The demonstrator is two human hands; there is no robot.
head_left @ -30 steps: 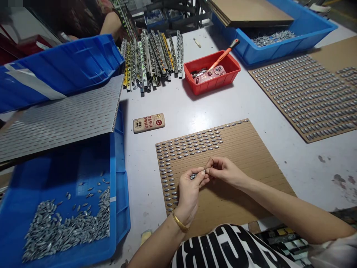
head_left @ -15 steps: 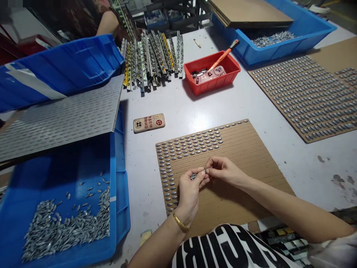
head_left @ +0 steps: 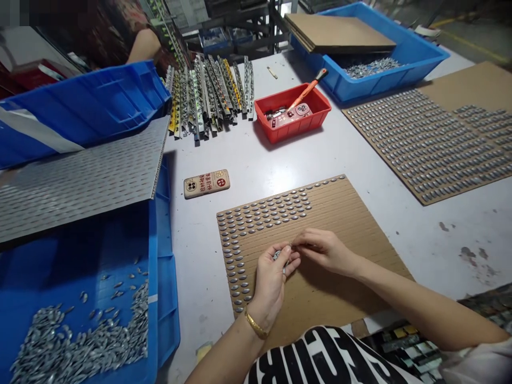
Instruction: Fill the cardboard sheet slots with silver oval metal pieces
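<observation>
My left hand (head_left: 273,276) is curled over a corrugated cardboard sheet (head_left: 352,224), holding a small clump of grey metal pieces (head_left: 277,254) between thumb and fingers. My right hand (head_left: 326,249) meets it fingertip to fingertip and pinches one small metal piece at the left hand's thumb. Rows of the same oval metal pieces (head_left: 264,213) fill the sheet's far left part and run down its left edge.
A blue bin (head_left: 162,266) with loose metal pieces (head_left: 80,341) sits at my left under a filled grey sheet (head_left: 80,176). On the table lie a phone (head_left: 207,183), a red tray (head_left: 316,120), metal strips (head_left: 212,90), another filled cardboard (head_left: 424,144) and a far blue bin (head_left: 416,58). Another person's arm (head_left: 144,45) shows at the back.
The view has shifted, so everything sits a little left and lower. Both hands stay together over the cardboard, the right hand blurred by slight motion.
</observation>
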